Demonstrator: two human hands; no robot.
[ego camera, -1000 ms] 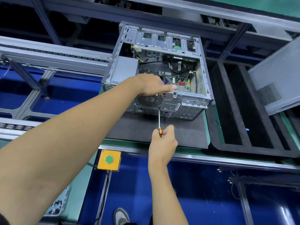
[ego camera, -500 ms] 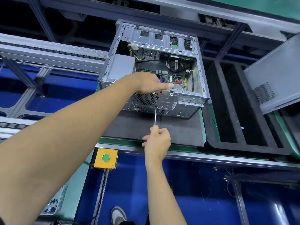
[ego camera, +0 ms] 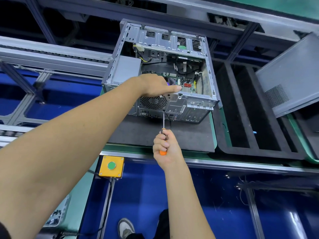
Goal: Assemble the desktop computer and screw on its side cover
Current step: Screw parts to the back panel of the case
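Computer case (ego camera: 174, 49) lies on its side on the dark foam mat (ego camera: 186, 135) of the worktop, open side up, rear panel facing me; that puts the rear screw points within straight reach of a driver. My left hand (ego camera: 155, 86) lies over the near top edge of the case, above the fan grille (ego camera: 153, 101), fingers stretched flat and pointing right toward the motherboard (ego camera: 187, 86). It grips nothing; I judge it is there to pin the case so it does not slide back under the push of the tool. My right hand (ego camera: 165, 145) is clenched round the orange handle of the screwdriver (ego camera: 163, 121), shaft pointing up and away, tip meeting the rear panel just below and right of the grille. I cannot make out the screw itself, too small. The side cover (ego camera: 290, 75) leans tilted at the right, well apart from the case, beyond the black foam tray (ego camera: 259, 152), so the cover step is not yet reached. Yellow box with green button (ego camera: 111, 165) hangs on the worktop's front edge, near my right wrist. Risk, as I judge it: tip slipping off if the case shifts.
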